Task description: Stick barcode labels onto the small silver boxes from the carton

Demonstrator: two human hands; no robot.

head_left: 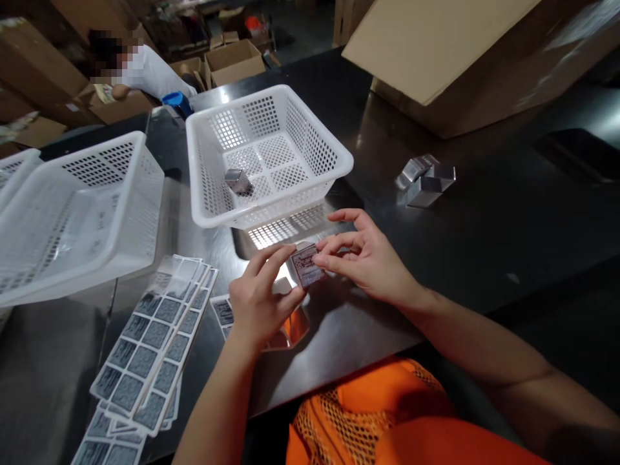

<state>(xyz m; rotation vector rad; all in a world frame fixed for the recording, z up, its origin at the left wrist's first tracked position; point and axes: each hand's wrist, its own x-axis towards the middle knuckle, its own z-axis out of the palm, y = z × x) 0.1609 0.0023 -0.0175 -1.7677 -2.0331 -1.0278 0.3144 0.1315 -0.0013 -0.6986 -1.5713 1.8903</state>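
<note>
My left hand [264, 294] grips a small silver box [307, 266] between thumb and fingers, low over the steel table. A dark, finely printed label covers the face turned toward me. At the box's right edge, my right hand [365, 261] has its thumb and forefinger pinched at the label's edge, with the other fingers raised. Part of a sticker sheet [223, 313] shows beside my left wrist. More sheets of dark square labels [155, 336] lie overlapping on the left. A shiny orange-reflecting surface shows under my left hand; its kind is unclear.
A white perforated basket [271, 216] stands ahead with a silver piece [238, 181] inside. Another white basket [140, 194] is at left. Several silver pieces [426, 181] lie at right, near a large cardboard box [436, 51]. A person [155, 71] bends among cartons behind.
</note>
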